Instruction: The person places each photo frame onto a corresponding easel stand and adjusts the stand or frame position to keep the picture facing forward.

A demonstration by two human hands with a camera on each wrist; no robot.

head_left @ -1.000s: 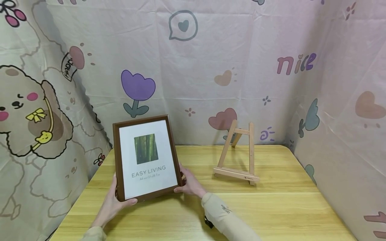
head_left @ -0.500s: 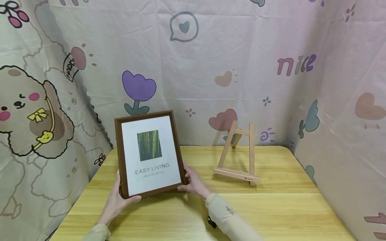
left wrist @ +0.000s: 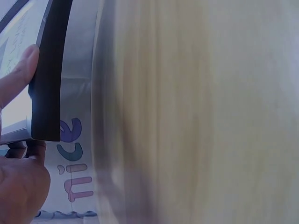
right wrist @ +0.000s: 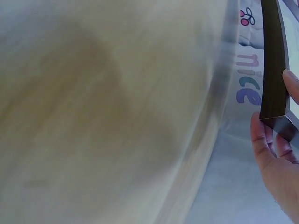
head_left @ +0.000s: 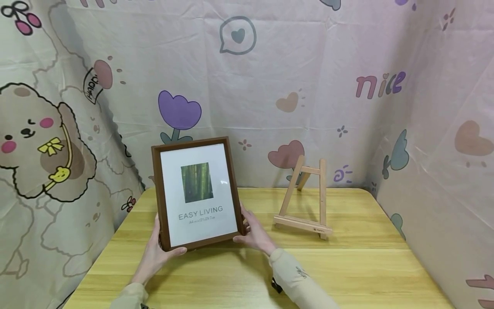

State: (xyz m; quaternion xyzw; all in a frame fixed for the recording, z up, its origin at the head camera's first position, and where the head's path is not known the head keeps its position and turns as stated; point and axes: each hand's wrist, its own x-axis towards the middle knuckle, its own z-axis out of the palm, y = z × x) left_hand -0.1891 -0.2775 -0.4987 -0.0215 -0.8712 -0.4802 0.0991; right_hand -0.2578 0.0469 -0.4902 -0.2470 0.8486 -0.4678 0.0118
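Note:
A brown picture frame point(head_left: 204, 225) with a white "EASY LIVING" sheet and a small green forest picture is held up between both hands, tilted slightly, its face toward the head camera. My left hand point(head_left: 156, 253) grips its lower left corner, thumb over the front of the bottom edge. At the lower right corner my right hand point(head_left: 254, 231) grips it the same way, thumb in front and fingers behind. Both wrist views show the frame's dark edge point(left wrist: 49, 79) raised off the table. To the right stands a small wooden easel point(head_left: 302, 222) with nothing on its ledge.
The wood-grain table point(head_left: 366, 266) has a back edge close to a patterned cloth backdrop point(head_left: 247, 94). More cloth hangs along the left and right sides. The easel stands on the right half of the table, a short way from the right hand.
Both hands have carried the picture frame a little to the right and upward in the head view. The easel has stayed in place.

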